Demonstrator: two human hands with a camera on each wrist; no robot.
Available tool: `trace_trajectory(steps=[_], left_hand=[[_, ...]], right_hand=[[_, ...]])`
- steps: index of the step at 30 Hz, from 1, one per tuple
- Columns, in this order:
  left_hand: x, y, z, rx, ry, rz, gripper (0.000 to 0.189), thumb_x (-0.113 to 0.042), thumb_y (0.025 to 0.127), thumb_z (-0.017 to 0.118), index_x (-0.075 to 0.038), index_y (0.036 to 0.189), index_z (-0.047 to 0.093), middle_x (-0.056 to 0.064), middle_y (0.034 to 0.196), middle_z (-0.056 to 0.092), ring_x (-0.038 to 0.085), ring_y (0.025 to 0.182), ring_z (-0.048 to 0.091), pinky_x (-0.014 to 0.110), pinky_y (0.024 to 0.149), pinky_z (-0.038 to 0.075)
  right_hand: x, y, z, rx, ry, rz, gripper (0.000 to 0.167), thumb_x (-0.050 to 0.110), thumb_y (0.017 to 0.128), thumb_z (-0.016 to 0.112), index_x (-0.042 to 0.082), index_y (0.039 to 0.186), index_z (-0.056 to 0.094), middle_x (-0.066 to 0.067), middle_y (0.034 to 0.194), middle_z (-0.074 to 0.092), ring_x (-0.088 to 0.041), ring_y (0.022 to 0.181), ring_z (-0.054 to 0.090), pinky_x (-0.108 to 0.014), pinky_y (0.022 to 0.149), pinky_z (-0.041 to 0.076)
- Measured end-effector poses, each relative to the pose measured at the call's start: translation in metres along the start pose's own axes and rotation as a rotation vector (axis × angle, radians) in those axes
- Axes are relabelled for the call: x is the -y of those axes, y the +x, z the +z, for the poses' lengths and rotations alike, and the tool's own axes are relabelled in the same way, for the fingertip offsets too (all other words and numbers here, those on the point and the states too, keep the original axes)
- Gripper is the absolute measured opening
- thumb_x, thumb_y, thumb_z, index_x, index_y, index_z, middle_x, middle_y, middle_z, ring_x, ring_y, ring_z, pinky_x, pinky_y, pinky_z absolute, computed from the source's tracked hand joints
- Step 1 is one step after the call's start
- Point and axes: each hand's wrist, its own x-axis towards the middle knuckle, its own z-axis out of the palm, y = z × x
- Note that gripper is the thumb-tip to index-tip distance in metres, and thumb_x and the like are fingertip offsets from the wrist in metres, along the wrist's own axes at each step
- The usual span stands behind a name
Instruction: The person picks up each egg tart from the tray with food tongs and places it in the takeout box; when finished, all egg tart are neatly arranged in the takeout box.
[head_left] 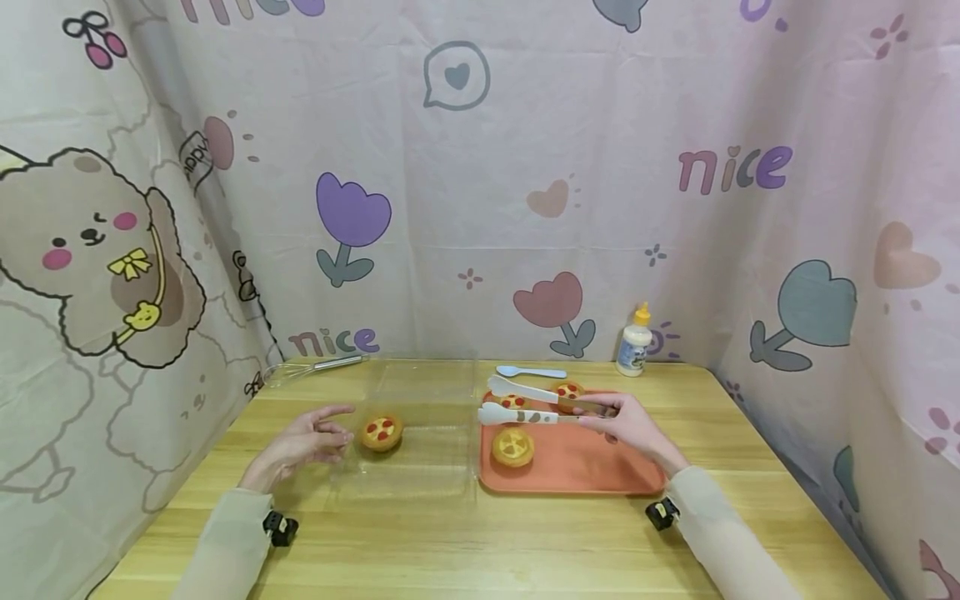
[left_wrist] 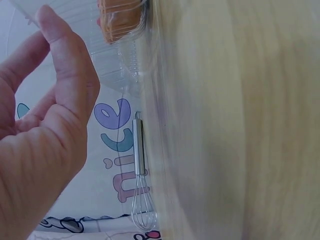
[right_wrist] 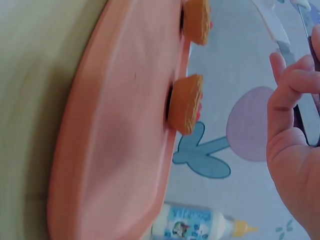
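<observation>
My right hand (head_left: 633, 427) grips a pair of tongs (head_left: 536, 417), whose white tips are spread apart above the left part of an orange tray (head_left: 585, 479). On that tray a tart with a yellow patterned top (head_left: 513, 447) lies in front. Behind it are two red-topped mini pizza tarts, one (head_left: 568, 392) farther right and one (head_left: 514, 402) partly hidden by the tongs. A clear plastic container (head_left: 435, 487) stands left of the tray with one red-topped tart (head_left: 381, 433) inside. My left hand (head_left: 303, 442) is at its left side, fingers loosely bent against the clear plastic.
A wire whisk (head_left: 322, 365) lies at the back left of the wooden table (head_left: 405, 550). Behind the tray are a light blue spoon (head_left: 531, 372) and a white bottle (head_left: 634, 343) with a yellow cap. Printed curtains (head_left: 465, 167) hang behind and on both sides.
</observation>
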Motion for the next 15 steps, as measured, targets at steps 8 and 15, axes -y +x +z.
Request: trace_trajectory(steps=[8,15], left_hand=[[-0.003,-0.001,0.001,0.003,-0.003,-0.005,0.076,-0.007,0.093,0.065,0.005,0.152,0.018,0.008,0.099,0.065,0.014,0.079,0.066,0.036,0.075,0.061],[-0.004,-0.001,0.002,0.008,-0.008,-0.004,0.075,-0.006,0.093,0.064,0.005,0.152,0.018,0.008,0.098,0.065,0.015,0.078,0.066,0.035,0.073,0.061]], right_hand=[[-0.008,-0.008,-0.014,0.049,-0.044,-0.011,0.052,0.027,0.087,0.075,0.003,0.131,0.061,-0.016,0.107,0.072,-0.006,0.055,0.048,-0.025,0.049,0.047],[-0.014,-0.015,-0.025,0.077,-0.080,0.033,0.053,0.029,0.088,0.074,0.004,0.132,0.060,-0.014,0.114,0.071,-0.010,0.061,0.051,-0.029,0.054,0.051]])
